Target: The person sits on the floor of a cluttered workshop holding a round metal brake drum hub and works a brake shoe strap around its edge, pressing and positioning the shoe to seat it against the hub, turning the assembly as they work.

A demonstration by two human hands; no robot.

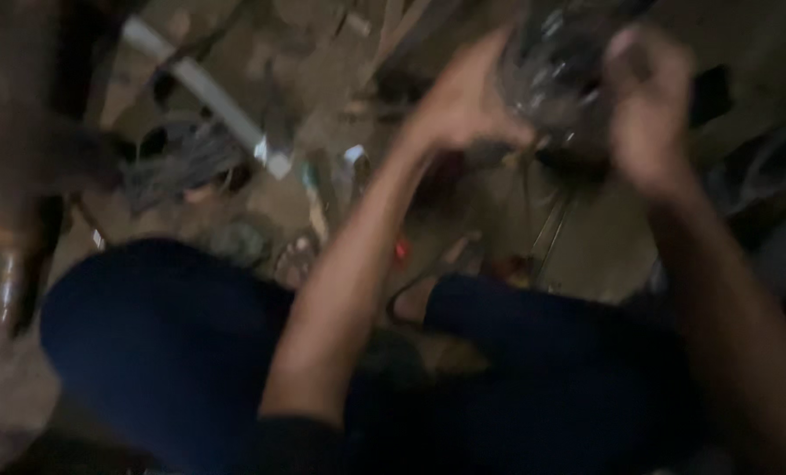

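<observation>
The view is dark and blurred. My left hand (463, 101) and my right hand (644, 110) are raised at the top of the view, both closed around a clear, shiny object (556, 75) that looks like a glass or plastic container. The left hand grips its left side, the right hand its right side. My knees in dark blue trousers (173, 343) fill the lower part of the view, and my forearms cross above them.
A cluttered dirt floor lies below. A white pipe (208, 92) runs diagonally at upper left, beside a grey bundle of wires (182, 163). A sandal (301, 255) and a small red item (402, 249) lie near my feet. Dark shapes stand at the left edge.
</observation>
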